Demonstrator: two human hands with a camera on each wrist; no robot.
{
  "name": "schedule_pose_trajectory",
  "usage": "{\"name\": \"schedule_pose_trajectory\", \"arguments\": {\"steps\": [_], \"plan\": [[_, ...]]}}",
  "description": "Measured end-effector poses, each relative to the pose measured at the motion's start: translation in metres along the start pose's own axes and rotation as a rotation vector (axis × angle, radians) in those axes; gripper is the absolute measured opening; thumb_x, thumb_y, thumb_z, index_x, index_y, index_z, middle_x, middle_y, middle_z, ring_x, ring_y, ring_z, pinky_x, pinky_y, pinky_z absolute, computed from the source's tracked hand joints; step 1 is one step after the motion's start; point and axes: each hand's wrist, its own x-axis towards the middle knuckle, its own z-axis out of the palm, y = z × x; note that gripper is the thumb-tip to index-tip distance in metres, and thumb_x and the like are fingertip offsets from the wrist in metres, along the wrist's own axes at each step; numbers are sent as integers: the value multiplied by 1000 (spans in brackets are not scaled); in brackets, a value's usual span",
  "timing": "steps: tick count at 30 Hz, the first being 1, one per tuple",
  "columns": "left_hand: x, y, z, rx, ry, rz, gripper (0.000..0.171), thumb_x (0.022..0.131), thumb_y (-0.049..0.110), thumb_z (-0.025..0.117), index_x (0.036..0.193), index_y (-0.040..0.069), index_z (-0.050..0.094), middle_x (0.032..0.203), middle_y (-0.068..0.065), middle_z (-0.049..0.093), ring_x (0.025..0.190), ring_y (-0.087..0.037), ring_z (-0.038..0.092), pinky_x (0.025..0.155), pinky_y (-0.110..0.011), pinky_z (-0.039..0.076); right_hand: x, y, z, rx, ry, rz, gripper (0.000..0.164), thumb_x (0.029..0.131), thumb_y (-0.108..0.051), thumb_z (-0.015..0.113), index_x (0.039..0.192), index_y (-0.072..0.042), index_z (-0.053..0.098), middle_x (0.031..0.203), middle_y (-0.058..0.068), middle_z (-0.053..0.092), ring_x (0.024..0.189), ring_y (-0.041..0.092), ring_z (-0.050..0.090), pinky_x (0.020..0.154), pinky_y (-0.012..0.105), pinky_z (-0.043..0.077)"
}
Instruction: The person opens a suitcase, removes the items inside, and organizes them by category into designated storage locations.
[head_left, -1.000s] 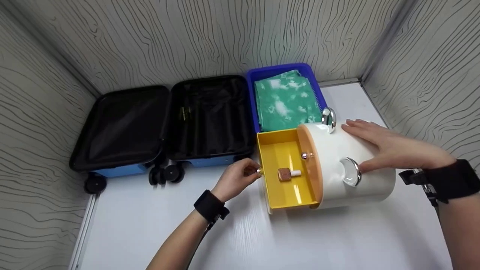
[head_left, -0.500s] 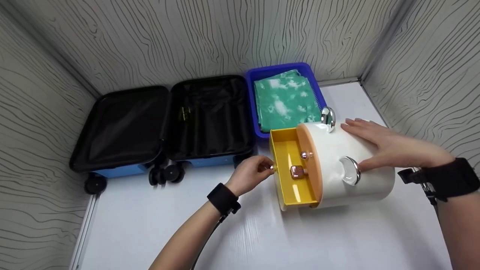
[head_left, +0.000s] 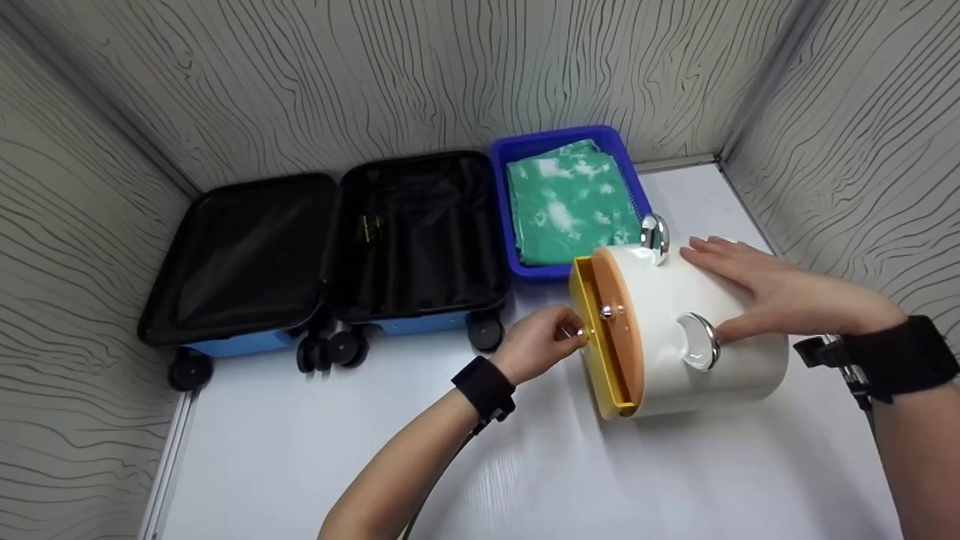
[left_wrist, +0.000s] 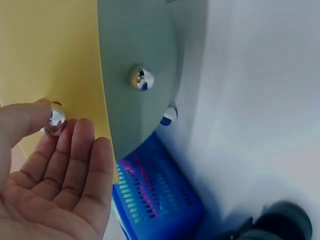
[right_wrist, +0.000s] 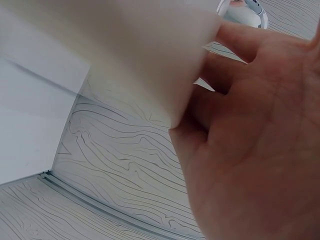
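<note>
A white rounded drawer box (head_left: 675, 390) with an orange front panel (head_left: 628, 352) stands on the right of the table. From its front a yellow drawer (head_left: 598, 367) sticks out a little way. My left hand (head_left: 534, 346) pinches the drawer's silver knob (left_wrist: 56, 121) between thumb and fingers. A second silver knob (head_left: 607, 311) sits on the orange panel. My right hand (head_left: 795, 296) rests with extended fingers on the white body, its thumb near a chrome handle (head_left: 705, 341). The inside of the drawer is mostly hidden.
Behind the box is a blue basket (head_left: 517, 262) holding folded green-and-white cloth (head_left: 574, 206). An open suitcase (head_left: 247, 255) with black inner halves and wheels lies to the left. Patterned wall panels (head_left: 420, 75) close off the back and sides of the table.
My left hand has pushed the yellow drawer rightward, most of the way into the box. The brown bottle with a white cap inside has gone out of sight. My right hand has stayed put.
</note>
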Motion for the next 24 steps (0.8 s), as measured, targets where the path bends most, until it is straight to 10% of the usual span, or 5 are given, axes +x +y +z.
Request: {"name": "schedule_pose_trajectory", "arguments": {"steps": [24], "plan": [[11,-4,25,-180,-22,-55,25,92,11,76,115,7,66,103,1,69,86,-6,65,75,-19,53,0,-1,0,-13,5,0,108,76,-39,88,164,-23,28,169,8,20,155,37,10,116,68,15]]}}
